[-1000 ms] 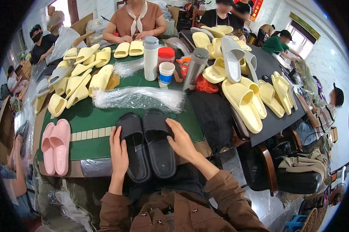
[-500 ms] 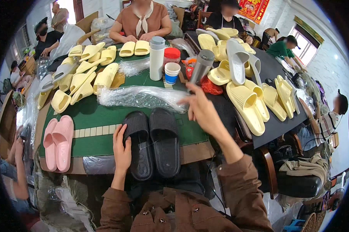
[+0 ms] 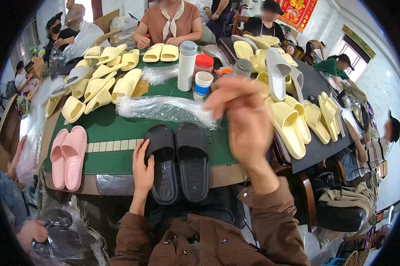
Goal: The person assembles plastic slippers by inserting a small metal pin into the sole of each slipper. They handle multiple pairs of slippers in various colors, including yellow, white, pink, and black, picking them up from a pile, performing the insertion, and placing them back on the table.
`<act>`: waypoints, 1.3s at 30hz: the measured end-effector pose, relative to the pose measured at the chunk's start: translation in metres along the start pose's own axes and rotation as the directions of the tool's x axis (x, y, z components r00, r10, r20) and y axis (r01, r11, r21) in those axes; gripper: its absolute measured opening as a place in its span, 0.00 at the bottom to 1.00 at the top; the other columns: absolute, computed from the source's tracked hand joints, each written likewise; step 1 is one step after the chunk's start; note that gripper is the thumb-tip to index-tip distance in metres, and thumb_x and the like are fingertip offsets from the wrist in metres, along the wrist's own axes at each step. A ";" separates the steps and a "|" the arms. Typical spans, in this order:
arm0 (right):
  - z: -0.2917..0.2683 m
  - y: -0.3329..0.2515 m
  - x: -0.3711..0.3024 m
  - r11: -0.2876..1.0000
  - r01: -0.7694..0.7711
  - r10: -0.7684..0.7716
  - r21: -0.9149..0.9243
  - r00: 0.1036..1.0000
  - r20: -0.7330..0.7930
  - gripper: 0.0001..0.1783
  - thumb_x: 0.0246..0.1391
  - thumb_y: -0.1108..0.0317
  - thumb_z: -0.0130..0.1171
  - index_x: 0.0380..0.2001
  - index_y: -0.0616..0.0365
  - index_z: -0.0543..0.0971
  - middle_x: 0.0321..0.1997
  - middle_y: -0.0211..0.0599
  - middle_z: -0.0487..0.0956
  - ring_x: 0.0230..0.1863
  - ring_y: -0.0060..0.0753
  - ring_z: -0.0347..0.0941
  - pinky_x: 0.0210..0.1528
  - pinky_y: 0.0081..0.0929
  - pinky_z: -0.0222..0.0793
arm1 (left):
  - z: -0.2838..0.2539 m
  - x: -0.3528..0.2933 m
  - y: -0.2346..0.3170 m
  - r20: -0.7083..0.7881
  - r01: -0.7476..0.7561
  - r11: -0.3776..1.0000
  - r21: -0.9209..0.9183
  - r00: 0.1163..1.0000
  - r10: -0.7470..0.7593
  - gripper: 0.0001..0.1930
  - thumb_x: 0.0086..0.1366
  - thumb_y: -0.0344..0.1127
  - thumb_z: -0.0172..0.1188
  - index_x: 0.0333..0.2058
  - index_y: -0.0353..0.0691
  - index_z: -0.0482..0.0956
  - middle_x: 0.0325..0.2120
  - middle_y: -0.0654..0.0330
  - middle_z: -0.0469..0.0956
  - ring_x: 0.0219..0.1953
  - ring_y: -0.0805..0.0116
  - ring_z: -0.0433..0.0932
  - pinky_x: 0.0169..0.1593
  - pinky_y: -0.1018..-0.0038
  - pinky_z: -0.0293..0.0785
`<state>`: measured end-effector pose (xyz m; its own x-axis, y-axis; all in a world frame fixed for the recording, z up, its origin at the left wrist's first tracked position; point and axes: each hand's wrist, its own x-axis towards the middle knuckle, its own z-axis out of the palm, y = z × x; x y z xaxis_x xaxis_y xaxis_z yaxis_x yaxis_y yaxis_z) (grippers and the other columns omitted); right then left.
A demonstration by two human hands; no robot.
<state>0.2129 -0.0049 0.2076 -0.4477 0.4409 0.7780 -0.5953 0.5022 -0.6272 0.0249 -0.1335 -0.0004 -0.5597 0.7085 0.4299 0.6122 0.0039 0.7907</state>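
A pair of black slide slippers, the left one (image 3: pixel 164 166) and the right one (image 3: pixel 194 166), lies side by side at the table's near edge, toes pointing away from me. My left hand (image 3: pixel 143 170) rests against the outer side of the left slipper, fingers stretched along its strap and thumb apart. Raised over the table to the right is my right hand (image 3: pixel 246 119), smeared by motion, so its fingers cannot be read. A crumpled bundle of clear plastic bags (image 3: pixel 164 111) lies beyond the slippers, close to my right hand.
Pink slippers (image 3: pixel 71 157) lie at the left. Yellow slippers (image 3: pixel 100 95) crowd the back left; more yellow slippers (image 3: pixel 286 124) and a grey slipper (image 3: pixel 277 75) stand right. A white bottle (image 3: pixel 186 68), paper cup (image 3: pixel 203 84) and red-lidded jar (image 3: pixel 204 64) stand mid-table. Co-workers sit around.
My right hand has swung up and to the right, from a pointing shape into a blur. My left hand stays by the left slipper. A co-worker's hand with a plastic bag appears lower left.
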 end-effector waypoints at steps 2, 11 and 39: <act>0.014 0.042 -0.031 0.943 -0.282 0.305 0.178 0.945 -0.119 0.15 0.61 0.73 0.37 0.46 0.64 0.72 0.37 0.37 0.78 0.32 0.23 0.69 0.42 0.22 0.67 | -0.003 -0.002 0.000 -0.007 0.008 1.000 0.012 1.000 -0.007 0.24 0.63 0.25 0.51 0.59 0.40 0.68 0.60 0.51 0.63 0.63 0.52 0.62 0.64 0.63 0.58; 0.035 0.140 -0.123 0.798 -0.508 0.580 0.324 0.793 -0.187 0.14 0.69 0.67 0.35 0.43 0.59 0.72 0.37 0.34 0.77 0.27 0.20 0.71 0.30 0.19 0.66 | -0.004 -0.003 0.007 -0.025 -0.020 0.999 0.046 0.999 0.021 0.25 0.61 0.23 0.51 0.59 0.38 0.66 0.58 0.49 0.64 0.62 0.50 0.62 0.63 0.62 0.59; 0.033 0.070 -0.127 0.829 -0.479 0.551 -0.290 0.790 0.268 0.14 0.58 0.70 0.57 0.47 0.62 0.77 0.26 0.36 0.76 0.27 0.22 0.72 0.31 0.22 0.67 | -0.011 -0.025 0.060 0.636 0.225 0.972 0.069 0.740 -0.217 0.12 0.69 0.35 0.42 0.42 0.36 0.73 0.13 0.52 0.75 0.20 0.53 0.78 0.28 0.63 0.70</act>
<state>0.2060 -0.0502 0.0657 -0.8608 0.4253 0.2796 -0.0855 0.4208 -0.9031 0.0696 -0.1592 0.0411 -0.1919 0.9727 -0.1305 0.5076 0.2122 0.8350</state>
